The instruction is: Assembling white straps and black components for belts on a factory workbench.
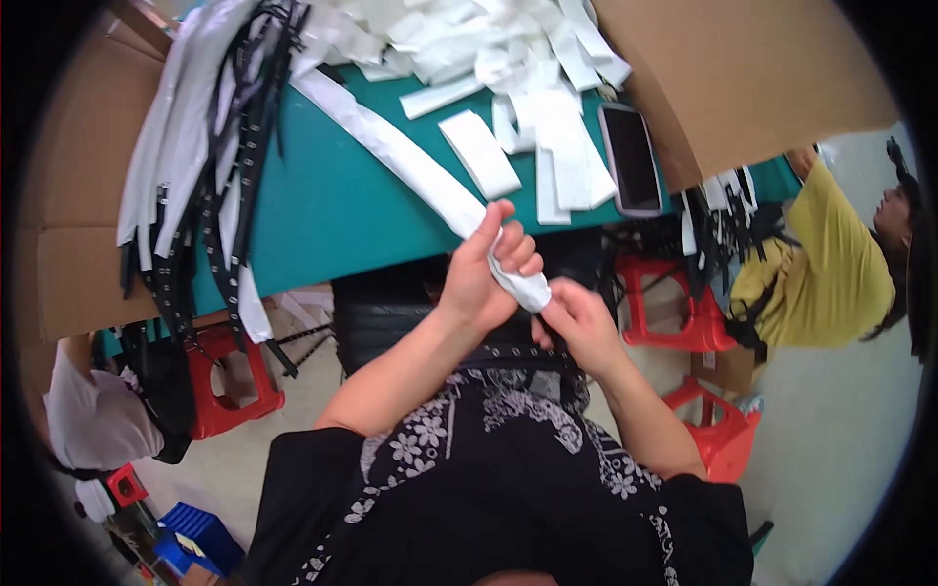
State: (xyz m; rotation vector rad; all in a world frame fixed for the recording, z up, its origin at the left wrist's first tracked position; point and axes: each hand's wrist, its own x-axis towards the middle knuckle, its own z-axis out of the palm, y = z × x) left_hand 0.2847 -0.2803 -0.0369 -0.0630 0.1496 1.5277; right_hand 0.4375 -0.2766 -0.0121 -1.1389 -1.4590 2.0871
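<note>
A long white sleeve [401, 151] runs slantwise from the far left of the table toward me. My left hand [479, 273] is closed around its near part, thumb up along it. Just beyond that fist, the fingers of my right hand [578, 317] pinch the bunched near end. What lies inside the sleeve is hidden. Below my hands, a black strap with metal eyelets [523, 352] crosses my lap; I cannot tell whether it joins the sleeve. A folded white strip [479, 154] lies on the table beyond my left hand.
On the green table [318, 215], belts [244, 146], some white-covered, hang over the left edge. White strips [469, 44] pile at the back near a phone [633, 161]. Cardboard [752, 68] stands right. Red stools [674, 308] and people in yellow [831, 264] and white [103, 415] flank me.
</note>
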